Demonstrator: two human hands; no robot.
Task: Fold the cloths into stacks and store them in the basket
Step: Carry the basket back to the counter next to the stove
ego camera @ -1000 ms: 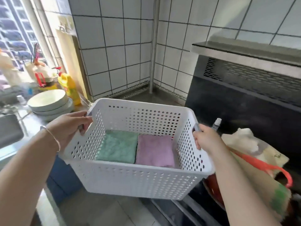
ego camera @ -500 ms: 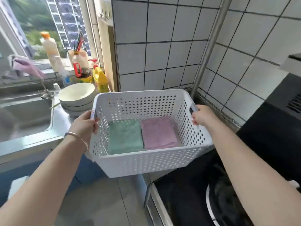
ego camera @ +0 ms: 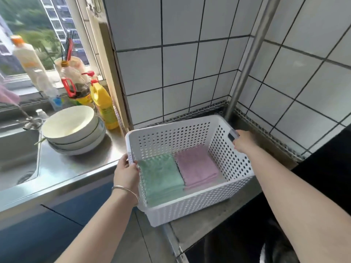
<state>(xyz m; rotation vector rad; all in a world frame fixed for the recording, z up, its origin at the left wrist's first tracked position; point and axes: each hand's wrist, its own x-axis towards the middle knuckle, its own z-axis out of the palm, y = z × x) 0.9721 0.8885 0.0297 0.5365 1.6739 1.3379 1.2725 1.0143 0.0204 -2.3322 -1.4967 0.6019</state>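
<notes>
- Clearly, both hands carry the white basket (ego camera: 190, 211) by its end handles: left hand (ego camera: 126, 172) fingers clenched on the near-left rim, right hand (ego camera: 242, 142) fingers hooked in the far slot, which keeps it level.
- Inside, the green stack (ego camera: 161, 176) and pink stack (ego camera: 196, 167) lie flat, side by side and touching.
- Its near corner overhangs the desk (ego camera: 76, 162) edge; tiled walls and a steel pipe (ego camera: 245, 67) close the corner behind, bowls (ego camera: 72, 128) leave room to the left.

White tiled walls (ego camera: 190, 73) meet a steel counter (ego camera: 76, 164), daylight entering through a window (ego camera: 38, 31) at left.
</notes>
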